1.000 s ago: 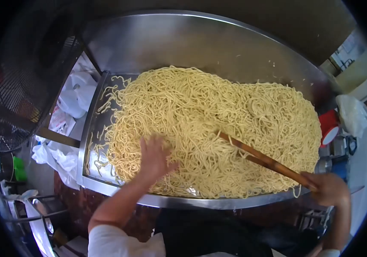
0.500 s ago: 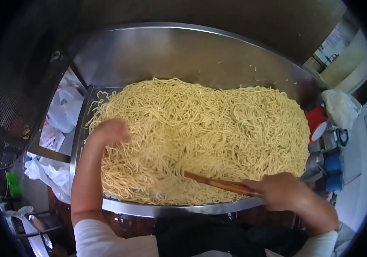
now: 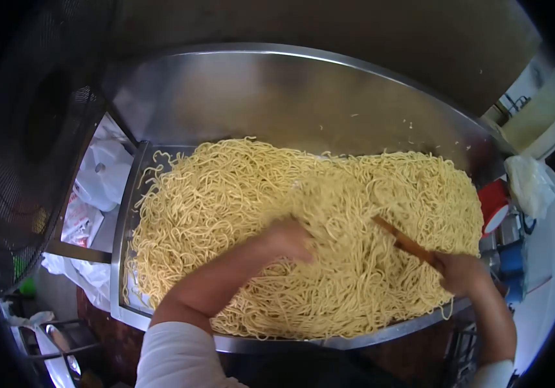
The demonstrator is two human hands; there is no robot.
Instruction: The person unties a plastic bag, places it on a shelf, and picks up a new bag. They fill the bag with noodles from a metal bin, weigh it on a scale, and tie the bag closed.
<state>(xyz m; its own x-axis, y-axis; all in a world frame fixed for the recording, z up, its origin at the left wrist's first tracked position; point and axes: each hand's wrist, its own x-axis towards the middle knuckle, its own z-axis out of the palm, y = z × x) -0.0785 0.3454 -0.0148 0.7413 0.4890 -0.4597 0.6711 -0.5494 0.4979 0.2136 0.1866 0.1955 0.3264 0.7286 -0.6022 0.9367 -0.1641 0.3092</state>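
A big heap of yellow noodles fills a metal tray. My left hand is on the noodles near the middle of the heap. It is smeared by motion, so its fingers do not show clearly. At the right, my right hand is closed around a brown wooden handle. The handle slants up and left over the noodles. What is at its far end cannot be made out against the noodles.
Behind the tray rises a tall metal back panel with a few noodle bits stuck on it. A mesh fan guard stands at the left, near white plastic bags. On the right are a red container and a clear plastic bag.
My left hand has moved right, from the heap's left side to its middle. My right hand has moved up and right with the wooden handle. Noodles at the middle have shifted.
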